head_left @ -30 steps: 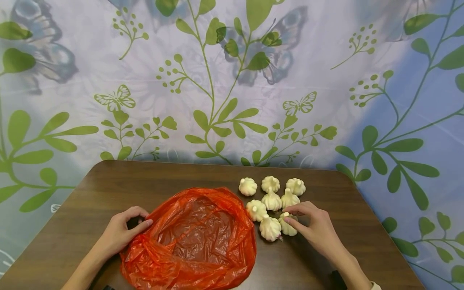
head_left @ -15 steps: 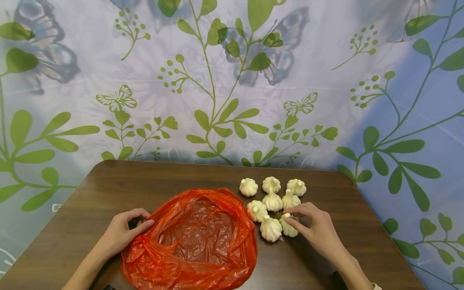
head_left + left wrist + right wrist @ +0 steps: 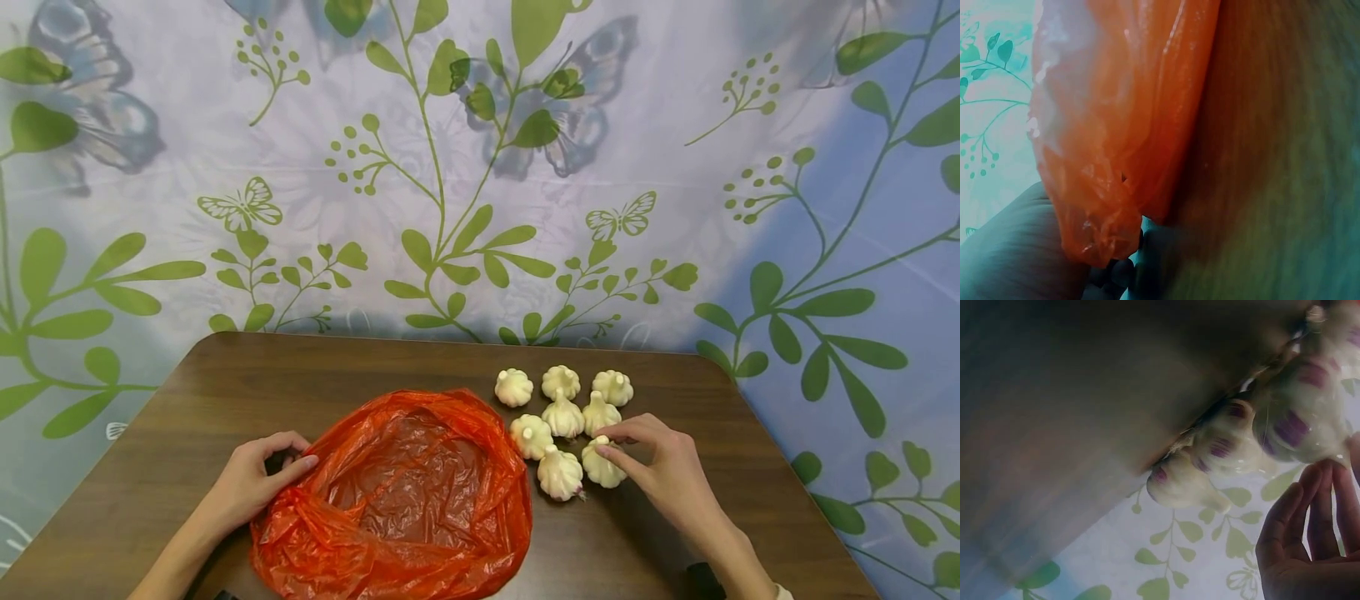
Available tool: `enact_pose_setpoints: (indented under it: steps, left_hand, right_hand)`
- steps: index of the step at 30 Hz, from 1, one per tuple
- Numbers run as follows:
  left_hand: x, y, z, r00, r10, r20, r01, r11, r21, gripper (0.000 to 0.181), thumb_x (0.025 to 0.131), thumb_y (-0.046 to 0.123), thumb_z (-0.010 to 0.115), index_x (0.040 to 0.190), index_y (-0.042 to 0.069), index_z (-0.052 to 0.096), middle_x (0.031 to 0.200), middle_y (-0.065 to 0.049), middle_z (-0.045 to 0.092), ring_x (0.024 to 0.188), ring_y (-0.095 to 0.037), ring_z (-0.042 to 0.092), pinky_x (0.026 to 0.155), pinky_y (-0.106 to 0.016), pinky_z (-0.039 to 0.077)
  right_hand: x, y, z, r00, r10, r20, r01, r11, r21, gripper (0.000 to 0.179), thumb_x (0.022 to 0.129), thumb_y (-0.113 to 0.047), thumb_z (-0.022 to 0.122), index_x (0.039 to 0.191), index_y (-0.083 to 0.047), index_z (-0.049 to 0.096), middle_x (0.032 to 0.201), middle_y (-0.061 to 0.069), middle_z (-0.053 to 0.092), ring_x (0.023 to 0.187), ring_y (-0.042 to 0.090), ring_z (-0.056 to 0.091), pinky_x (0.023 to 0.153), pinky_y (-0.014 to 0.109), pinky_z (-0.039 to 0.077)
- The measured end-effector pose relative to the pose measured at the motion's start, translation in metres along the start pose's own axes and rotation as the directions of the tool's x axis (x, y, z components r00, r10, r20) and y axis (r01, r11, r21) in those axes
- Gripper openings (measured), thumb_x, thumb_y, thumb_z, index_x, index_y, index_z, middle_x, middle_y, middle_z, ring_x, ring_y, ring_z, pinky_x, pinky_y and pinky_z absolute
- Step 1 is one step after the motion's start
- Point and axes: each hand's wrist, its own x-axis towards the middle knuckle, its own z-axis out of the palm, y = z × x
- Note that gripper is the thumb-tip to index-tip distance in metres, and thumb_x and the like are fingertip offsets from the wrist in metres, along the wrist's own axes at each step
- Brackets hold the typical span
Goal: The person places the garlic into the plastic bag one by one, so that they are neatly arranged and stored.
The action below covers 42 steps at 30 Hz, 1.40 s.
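An orange-red plastic bag (image 3: 510,500) lies spread on the table with its wide mouth facing up. My left hand (image 3: 251,475) pinches its left rim between thumb and fingers; in the left wrist view the bag (image 3: 1104,156) hangs over the thumb. To the bag's right, my right hand (image 3: 671,471) pinches a garlic bulb (image 3: 602,468) by its stem. The right wrist view has that garlic bulb (image 3: 1300,419) at the fingertips (image 3: 1325,465), purple streaks on its skin. Close on its left sits another bulb (image 3: 560,473), with a small gap between.
Several more garlic bulbs (image 3: 562,412) stand in a loose cluster behind and left of the right hand. The dark wooden table (image 3: 360,362) reaches back to a leaf-patterned cloth (image 3: 480,183). Bare tabletop shows left of the bag and at the far right.
My right hand has shifted slightly right with the pinched garlic bulb, widening the gap to the bulb beside it. The left hand and the bag have stayed in place.
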Motion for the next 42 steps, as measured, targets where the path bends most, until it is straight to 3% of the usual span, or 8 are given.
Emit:
enact_pose_setpoints:
  steps: [9, 15, 25, 34, 42]
  left_hand:
    - [0.0, 0.0, -0.001, 1.0, -0.011, -0.009, 0.011, 1.0, 0.014, 0.014, 0.094, 0.02, 0.082, 0.092, 0.03, 0.072, 0.074, 0.012, 0.057, 0.067, -0.005, 0.051, 0.062, -0.024, 0.039]
    - [0.0, 0.002, 0.0, 1.0, -0.021, -0.004, 0.021, 1.0, 0.008, 0.013, 0.094, 0.021, 0.082, 0.092, 0.03, 0.073, 0.074, 0.012, 0.057, 0.067, -0.005, 0.051, 0.062, -0.024, 0.039]
    - [0.001, 0.003, -0.001, 1.0, -0.014, -0.005, 0.014, 1.0, 0.015, 0.014, 0.094, 0.021, 0.082, 0.092, 0.031, 0.072, 0.073, 0.012, 0.057, 0.067, -0.005, 0.051, 0.062, -0.024, 0.039]
    - [-0.001, 0.0, -0.002, 1.0, -0.021, -0.002, 0.021, 1.0, 0.013, 0.013, 0.094, 0.021, 0.082, 0.092, 0.03, 0.073, 0.074, 0.012, 0.057, 0.067, -0.006, 0.051, 0.062, -0.024, 0.039]
    - [-0.001, 0.001, 0.0, 1.0, -0.021, 0.005, 0.021, 1.0, -0.001, 0.011, 0.095, 0.021, 0.081, 0.092, 0.029, 0.073, 0.073, 0.011, 0.057, 0.066, -0.005, 0.051, 0.061, -0.024, 0.04]
  right_hand:
    - [0.02, -0.017, -0.014, 0.996, -0.042, -0.075, 0.044, 0.999, 0.024, 0.033, 0.077, -0.007, 0.093, 0.102, -0.025, 0.082, 0.095, -0.012, 0.075, 0.086, 0.008, 0.068, 0.078, 0.011, 0.047]
    - [0.032, -0.026, -0.012, 0.996, -0.063, -0.062, 0.066, 0.997, 0.05, 0.029, 0.079, -0.008, 0.093, 0.101, -0.024, 0.082, 0.094, -0.014, 0.075, 0.087, 0.005, 0.066, 0.075, 0.012, 0.048]
    - [0.037, -0.032, -0.01, 0.996, -0.059, -0.07, 0.062, 0.997, 0.039, 0.027, 0.08, -0.009, 0.092, 0.101, -0.023, 0.082, 0.092, -0.015, 0.074, 0.085, 0.003, 0.063, 0.073, 0.013, 0.046]
    - [0.055, -0.051, 0.003, 0.995, -0.08, -0.053, 0.086, 0.987, 0.133, 0.023, 0.083, -0.011, 0.09, 0.103, -0.019, 0.083, 0.098, -0.013, 0.075, 0.09, 0.007, 0.066, 0.074, 0.016, 0.046]
    - [0.064, -0.063, 0.012, 0.996, -0.084, -0.032, 0.088, 0.985, 0.152, 0.023, 0.082, -0.017, 0.092, 0.103, -0.021, 0.083, 0.096, -0.014, 0.075, 0.087, 0.004, 0.064, 0.074, 0.018, 0.049]
